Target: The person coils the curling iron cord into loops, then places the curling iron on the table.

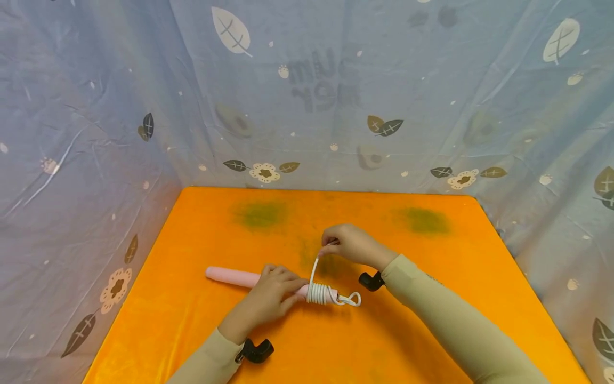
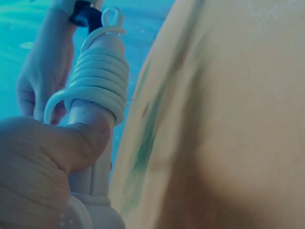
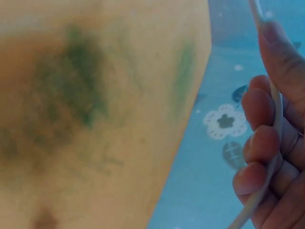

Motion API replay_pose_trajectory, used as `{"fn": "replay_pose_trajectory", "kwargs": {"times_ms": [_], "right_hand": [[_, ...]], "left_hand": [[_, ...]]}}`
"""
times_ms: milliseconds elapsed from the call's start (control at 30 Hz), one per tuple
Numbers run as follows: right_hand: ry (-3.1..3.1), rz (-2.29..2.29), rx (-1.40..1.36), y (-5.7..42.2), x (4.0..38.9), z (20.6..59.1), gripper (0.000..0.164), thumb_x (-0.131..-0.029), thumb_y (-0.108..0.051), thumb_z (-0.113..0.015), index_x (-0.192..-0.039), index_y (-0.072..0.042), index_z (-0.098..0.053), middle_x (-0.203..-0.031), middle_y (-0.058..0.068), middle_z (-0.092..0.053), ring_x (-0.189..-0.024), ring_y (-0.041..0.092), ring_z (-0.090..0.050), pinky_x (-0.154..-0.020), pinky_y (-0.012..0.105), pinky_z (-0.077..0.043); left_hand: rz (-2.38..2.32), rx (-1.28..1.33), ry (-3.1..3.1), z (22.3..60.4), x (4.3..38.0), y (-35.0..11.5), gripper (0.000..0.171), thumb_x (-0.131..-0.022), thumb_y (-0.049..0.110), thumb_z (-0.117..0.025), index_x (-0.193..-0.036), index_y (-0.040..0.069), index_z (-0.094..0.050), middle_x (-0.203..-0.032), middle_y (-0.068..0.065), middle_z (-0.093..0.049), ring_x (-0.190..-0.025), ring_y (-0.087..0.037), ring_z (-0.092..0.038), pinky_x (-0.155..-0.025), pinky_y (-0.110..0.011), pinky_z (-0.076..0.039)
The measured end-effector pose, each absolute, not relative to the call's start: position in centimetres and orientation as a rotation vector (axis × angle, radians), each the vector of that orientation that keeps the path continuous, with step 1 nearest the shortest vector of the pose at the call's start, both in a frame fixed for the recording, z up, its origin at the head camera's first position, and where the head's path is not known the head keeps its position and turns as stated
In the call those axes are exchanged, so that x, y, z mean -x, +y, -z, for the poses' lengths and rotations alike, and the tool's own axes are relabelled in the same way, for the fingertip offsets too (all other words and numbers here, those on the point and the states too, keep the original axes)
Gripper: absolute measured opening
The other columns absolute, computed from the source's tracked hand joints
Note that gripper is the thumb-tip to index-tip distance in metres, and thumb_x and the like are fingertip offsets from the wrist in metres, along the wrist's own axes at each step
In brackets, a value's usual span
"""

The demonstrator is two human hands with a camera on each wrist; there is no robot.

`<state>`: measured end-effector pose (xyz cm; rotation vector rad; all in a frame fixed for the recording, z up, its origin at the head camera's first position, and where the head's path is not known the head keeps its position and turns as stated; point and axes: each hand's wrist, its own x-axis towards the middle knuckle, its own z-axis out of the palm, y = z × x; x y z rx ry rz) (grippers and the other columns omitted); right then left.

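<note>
A slim pink rod, shaped like a hair straightener [image 1: 232, 276], lies across the middle of the table. White cord [image 1: 317, 293] is wound in several close turns round its right end, with a small loop sticking out past the tip. My left hand [image 1: 268, 295] grips the rod just left of the coils; in the left wrist view the thumb [image 2: 88, 143] presses along it below the last turn. Above the coils, my right hand [image 1: 354, 246] pinches the cord and holds it up taut. The right wrist view shows the cord [image 3: 277, 112] running across the curled fingers.
An orange cloth [image 1: 384, 341] with dark green smudges covers the table. Blue-grey curtains [image 1: 307, 106] printed with leaves and flowers hang behind it and at both sides. A black camera mount [image 1: 258, 351] sticks out from the left wrist, another [image 1: 371, 281] from the right.
</note>
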<state>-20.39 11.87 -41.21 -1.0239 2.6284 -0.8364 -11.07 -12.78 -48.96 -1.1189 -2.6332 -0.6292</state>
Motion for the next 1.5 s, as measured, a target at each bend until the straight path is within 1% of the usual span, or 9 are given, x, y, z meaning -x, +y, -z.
{"fn": "replay_pose_trajectory", "kwargs": {"times_ms": [300,433,567,800,933,1000,1167,1300,1500], "right_hand": [[2.678,0.806,0.919,12.8,21.2,43.8,0.026,-0.088,-0.046,-0.068,-0.081,-0.021,-0.068,-0.075,-0.009,-0.065,-0.063,0.008,-0.053,-0.060,0.028,-0.047],[2.729,0.790,0.923,12.8,21.1,45.0,0.034,-0.088,-0.052,-0.064,-0.076,-0.020,-0.066,-0.067,-0.013,-0.058,-0.059,0.005,-0.049,-0.057,0.026,-0.044],[2.729,0.768,0.944,12.5,20.8,46.0,0.039,-0.092,-0.049,-0.061,-0.076,-0.015,-0.068,-0.062,-0.011,-0.055,-0.054,0.004,-0.045,-0.053,0.023,-0.040],[2.658,0.785,0.955,11.4,19.0,45.9,0.031,-0.099,-0.031,-0.057,-0.073,-0.017,-0.065,-0.059,-0.009,-0.053,-0.053,0.006,-0.043,-0.051,0.023,-0.038],[2.681,0.815,1.064,11.4,18.4,45.5,0.019,-0.092,-0.011,-0.064,-0.074,-0.014,-0.062,-0.062,-0.009,-0.052,-0.056,0.007,-0.042,-0.053,0.023,-0.037],[2.702,0.802,1.055,11.6,18.4,45.7,0.017,-0.089,-0.007,-0.065,-0.075,-0.016,-0.061,-0.063,-0.010,-0.051,-0.056,0.006,-0.041,-0.053,0.022,-0.035],[2.710,0.851,0.978,11.9,18.8,46.2,0.019,-0.091,-0.014,-0.066,-0.074,-0.020,-0.061,-0.065,-0.012,-0.052,-0.058,0.006,-0.041,-0.054,0.022,-0.035],[2.696,0.921,0.981,12.0,18.8,46.5,0.011,-0.091,-0.013,-0.066,-0.081,-0.016,-0.068,-0.072,-0.010,-0.061,-0.061,0.006,-0.045,-0.057,0.022,-0.039],[2.868,0.775,1.083,11.7,17.8,47.1,0.008,-0.094,-0.019,-0.064,-0.088,-0.015,-0.068,-0.068,-0.009,-0.057,-0.058,0.006,-0.044,-0.052,0.022,-0.040]], "left_hand": [[0.715,1.129,-2.560,48.8,10.6,-12.4,0.030,-0.091,0.030,-0.069,-0.118,0.017,-0.069,-0.109,0.007,-0.065,-0.104,-0.015,-0.052,-0.090,-0.041,-0.033],[0.807,1.089,-2.491,48.8,10.7,-12.4,0.030,-0.089,0.028,-0.071,-0.117,0.015,-0.069,-0.111,0.005,-0.066,-0.105,-0.016,-0.052,-0.090,-0.043,-0.032],[0.867,1.045,-2.405,48.5,10.9,-12.5,0.030,-0.090,0.028,-0.070,-0.116,0.012,-0.068,-0.110,0.003,-0.066,-0.103,-0.018,-0.052,-0.088,-0.043,-0.031],[0.898,0.933,-2.375,48.0,11.3,-12.4,0.030,-0.090,0.025,-0.071,-0.116,0.012,-0.065,-0.111,0.002,-0.065,-0.104,-0.023,-0.050,-0.088,-0.045,-0.028],[0.894,0.867,-2.381,47.7,11.7,-12.4,0.030,-0.088,0.023,-0.072,-0.116,0.013,-0.064,-0.109,0.002,-0.065,-0.102,-0.023,-0.049,-0.086,-0.044,-0.028],[0.891,0.850,-2.379,47.5,11.8,-12.5,0.031,-0.088,0.023,-0.071,-0.116,0.013,-0.064,-0.110,0.001,-0.064,-0.101,-0.024,-0.049,-0.086,-0.044,-0.027],[0.883,0.838,-2.361,47.4,12.1,-12.6,0.029,-0.090,0.024,-0.069,-0.117,0.013,-0.064,-0.110,0.001,-0.064,-0.099,-0.024,-0.048,-0.086,-0.045,-0.027],[0.881,0.830,-2.362,47.4,12.3,-12.6,0.029,-0.090,0.024,-0.068,-0.117,0.013,-0.063,-0.111,0.000,-0.064,-0.100,-0.024,-0.048,-0.086,-0.045,-0.026],[0.900,0.740,-2.382,47.4,12.6,-12.6,0.033,-0.088,0.019,-0.072,-0.118,0.010,-0.061,-0.110,-0.004,-0.064,-0.100,-0.026,-0.046,-0.086,-0.046,-0.025]]}}
